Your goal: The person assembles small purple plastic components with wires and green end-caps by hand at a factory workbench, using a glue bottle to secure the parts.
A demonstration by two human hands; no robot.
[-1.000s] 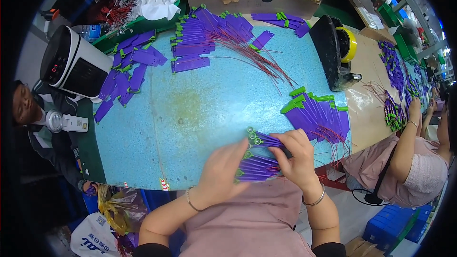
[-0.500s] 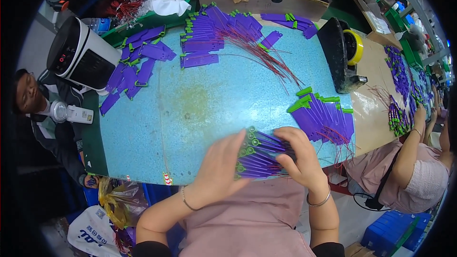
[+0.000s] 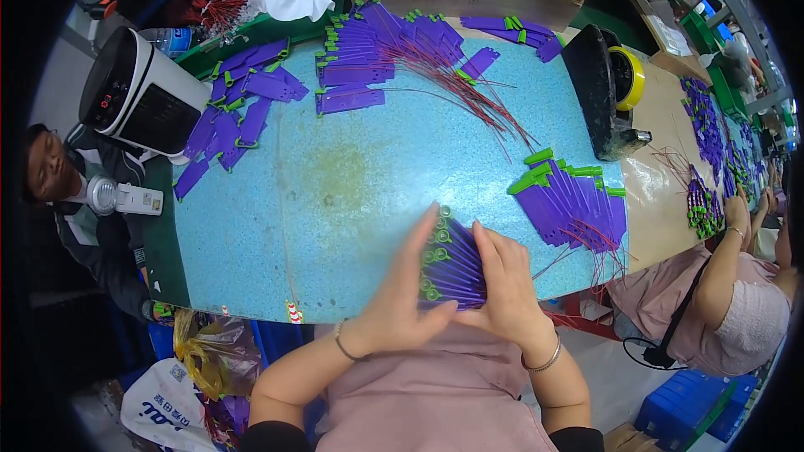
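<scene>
Close to the table's near edge, a bundle of purple flat pieces with round green ends is squeezed between my two hands. My left hand lies along the bundle's left side, its fingers slightly blurred and its thumb low across the front. Against the other side presses my right hand, fingers together and upright. The green ends face up and left; the red wires of this bundle are hidden behind my right hand. To the right lies a fanned pile of similar purple pieces with green ends and red wires.
More purple pieces lie at the back in a wired pile and in a loose pile on the left. A white heater stands at the left edge. A black tape dispenser with yellow tape stands right. Other people sit at both sides.
My right hand has moved left and down, closing onto the bundle's side with fingers straighter. My left thumb has come forward, and the bundle's pieces stand more tightly together.
</scene>
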